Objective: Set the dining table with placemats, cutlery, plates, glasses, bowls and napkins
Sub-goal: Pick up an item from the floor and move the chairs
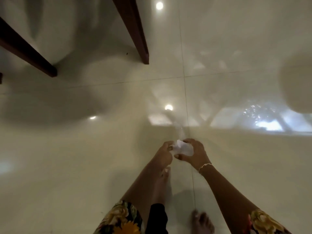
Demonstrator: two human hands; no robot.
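Observation:
I look straight down at a glossy cream tiled floor. Both hands meet low in the middle of the view around a small white paper napkin [183,146]. My left hand [164,153] pinches its left edge with curled fingers. My right hand [194,153], with a thin bracelet at the wrist, curls its fingers and thumb round the napkin's right side. The napkin is crumpled or partly folded and blurred. No table top, plates or cutlery are in view.
Two dark wooden furniture legs [135,31] [27,51] stand on the floor at the upper left. A pale round object [297,85] shows at the right edge. My bare feet [202,222] are below the hands. Ceiling lights and a window reflect in the tiles.

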